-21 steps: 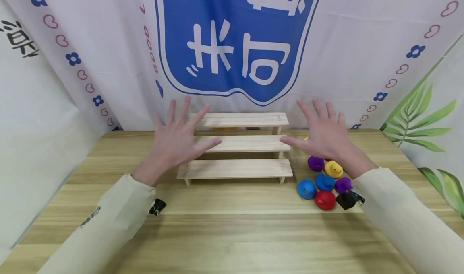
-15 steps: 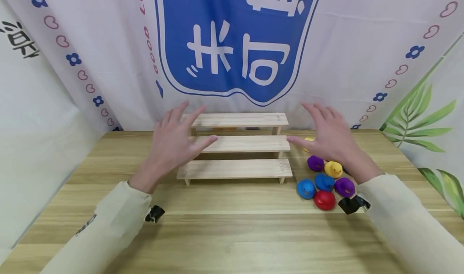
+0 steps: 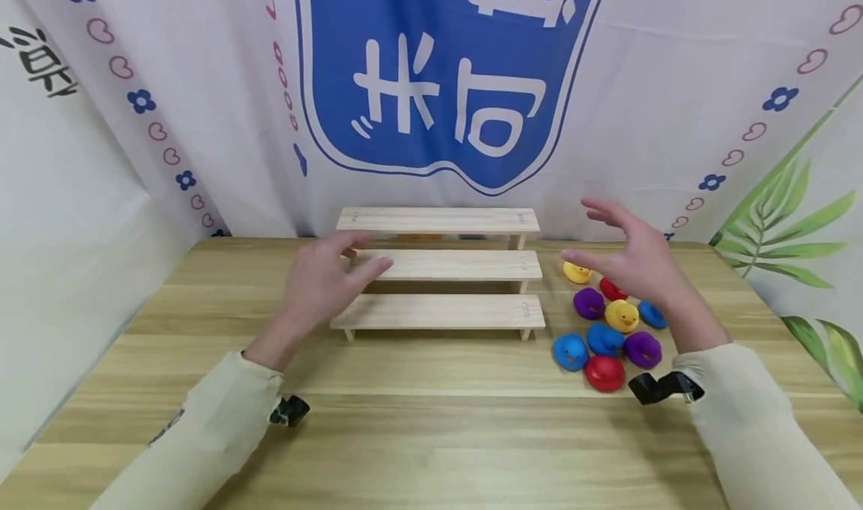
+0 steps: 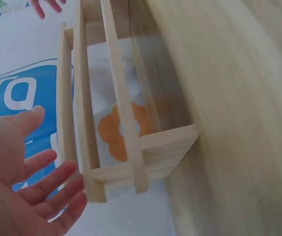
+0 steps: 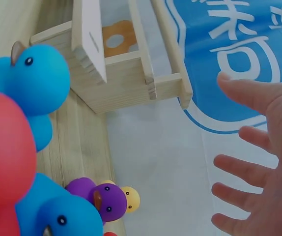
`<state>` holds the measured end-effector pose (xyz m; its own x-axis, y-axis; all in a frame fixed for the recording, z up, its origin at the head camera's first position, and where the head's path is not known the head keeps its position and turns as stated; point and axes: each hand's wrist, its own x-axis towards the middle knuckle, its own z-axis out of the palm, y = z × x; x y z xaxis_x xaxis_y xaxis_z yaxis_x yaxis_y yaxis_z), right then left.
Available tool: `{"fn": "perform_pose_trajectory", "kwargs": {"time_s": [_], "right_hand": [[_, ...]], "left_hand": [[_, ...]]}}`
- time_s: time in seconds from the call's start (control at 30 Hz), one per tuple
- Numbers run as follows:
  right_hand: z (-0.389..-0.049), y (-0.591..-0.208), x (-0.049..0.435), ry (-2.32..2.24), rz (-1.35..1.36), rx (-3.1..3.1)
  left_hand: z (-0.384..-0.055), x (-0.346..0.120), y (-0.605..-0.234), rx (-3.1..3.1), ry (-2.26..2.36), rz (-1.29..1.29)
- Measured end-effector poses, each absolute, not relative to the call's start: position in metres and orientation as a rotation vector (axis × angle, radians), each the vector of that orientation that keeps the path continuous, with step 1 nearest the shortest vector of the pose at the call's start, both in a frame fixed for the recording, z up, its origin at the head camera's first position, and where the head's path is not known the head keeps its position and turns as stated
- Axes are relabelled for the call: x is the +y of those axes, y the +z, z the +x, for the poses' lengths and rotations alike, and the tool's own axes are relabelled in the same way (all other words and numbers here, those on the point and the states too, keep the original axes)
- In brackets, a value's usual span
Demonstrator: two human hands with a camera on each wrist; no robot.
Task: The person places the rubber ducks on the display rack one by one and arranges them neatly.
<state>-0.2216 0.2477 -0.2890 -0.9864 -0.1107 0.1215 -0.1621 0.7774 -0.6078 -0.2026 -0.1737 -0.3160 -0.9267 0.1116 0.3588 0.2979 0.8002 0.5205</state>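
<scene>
A three-step wooden stand [image 3: 438,311] rises toward the back of the table. At its left end is my left hand [image 3: 320,281], fingers loosely bent and holding nothing; in the left wrist view, its fingertips are right at the ends of the upper planks. My right hand [image 3: 640,266] hovers right of the stand, thumb and fingers spread apart around nothing. Below and beside it lies a cluster of rubber ducks: red [image 3: 604,373], blue [image 3: 570,351], purple [image 3: 643,350] and yellow [image 3: 622,316] ones. A yellow duck [image 3: 577,272] sits just under the right thumb.
The wood-grain table [image 3: 425,442] extends in front of the stand. Behind it hangs a white cloth [image 3: 634,120] with a blue emblem [image 3: 445,83]. Black camera mounts [image 3: 664,387] stick out at both wrists.
Both hands have drawn back and lowered from a spread reach, their fingers bending more. The right hand has moved right, uncovering more ducks. The stand stays in place; the head view has shifted slightly.
</scene>
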Motion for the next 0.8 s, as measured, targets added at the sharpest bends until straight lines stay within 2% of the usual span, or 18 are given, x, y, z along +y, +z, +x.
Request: {"fn": "perform_pose_trajectory", "kwargs": {"time_s": [0.33, 0.8], "right_hand": [[-0.22, -0.3, 0.258, 1.235, 0.201, -2.825], [-0.226, -0.318, 0.281, 1.408, 0.173, -2.783]], "left_hand": [[-0.203, -0.179, -0.331, -2.732, -1.127, -0.196], [-0.202, -0.196, -0.337, -2.609, -1.53, 0.115]]}}
